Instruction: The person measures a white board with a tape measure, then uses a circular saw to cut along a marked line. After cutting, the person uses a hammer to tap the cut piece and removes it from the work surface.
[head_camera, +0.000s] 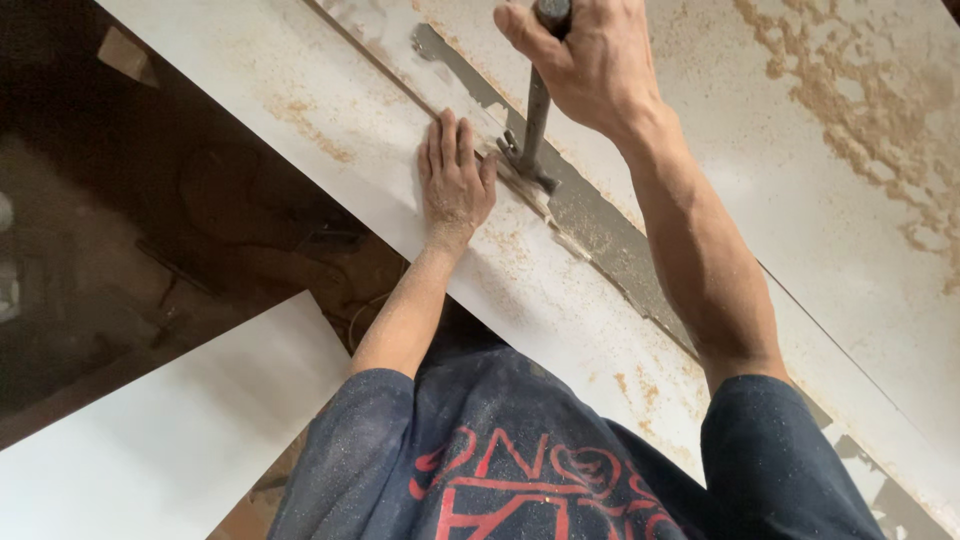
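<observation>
My right hand (590, 62) grips the handle of a metal hammer (535, 120) whose head rests at the edge of a long white panel (330, 110). My left hand (455, 178) lies flat on that panel, fingers together, pressing it down just left of the hammer head. A grey gap (610, 240) runs diagonally between this panel and a wider white board (800, 200) behind it. The top of the hammer handle is cut off by the frame edge.
Sawdust (860, 110) is scattered over the far board and along the seam. Another white panel (170, 430) lies lower left. A dark, dusty floor (150, 230) fills the left side, below the panel's edge.
</observation>
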